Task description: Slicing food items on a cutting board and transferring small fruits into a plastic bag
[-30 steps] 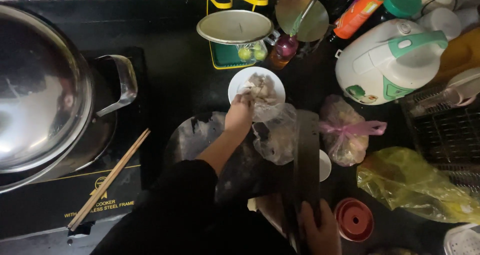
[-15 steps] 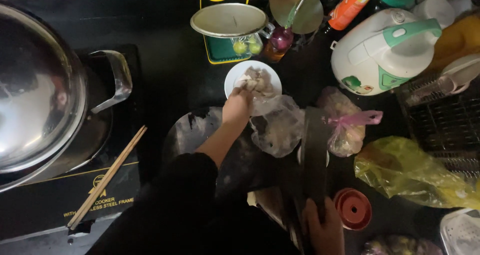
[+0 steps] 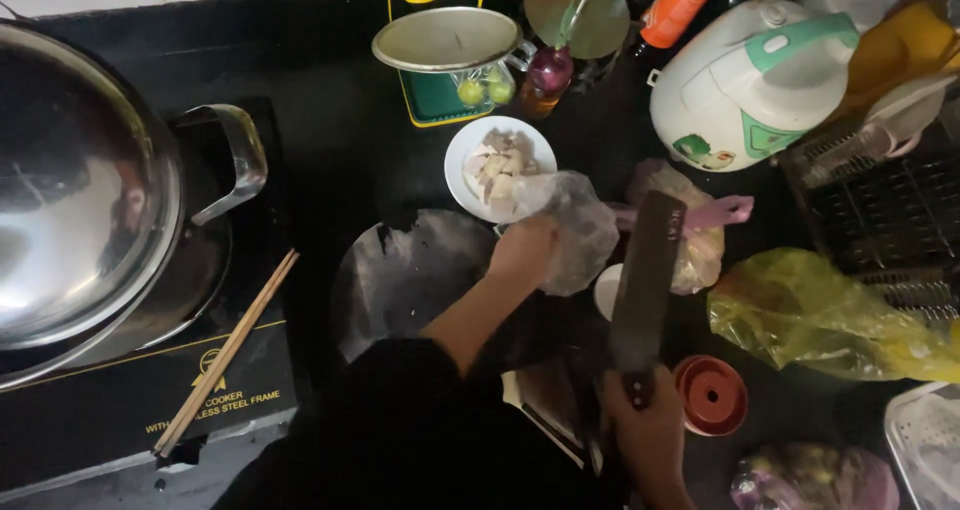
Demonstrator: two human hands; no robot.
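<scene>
Gripping clear bag (image 3: 575, 232) w/ left hand (image 3: 522, 250), right hand (image 3: 652, 432) fisted on cleaver (image 3: 645, 285), fingertips hidden

Bare black counter (image 3: 330, 140) left of white plate (image 3: 462, 165), bags (image 3: 820, 310), rice cooker (image 3: 750, 80) crowding right

Just beyond the left hand (image 3: 522, 251), a white plate (image 3: 462, 160); in its grasp, a clear bag (image 3: 575, 232). The right hand (image 3: 648, 438) grips a dark cleaver (image 3: 647, 282). Beside it, a red lid (image 3: 710, 394), a yellow bag (image 3: 820, 315).
</scene>
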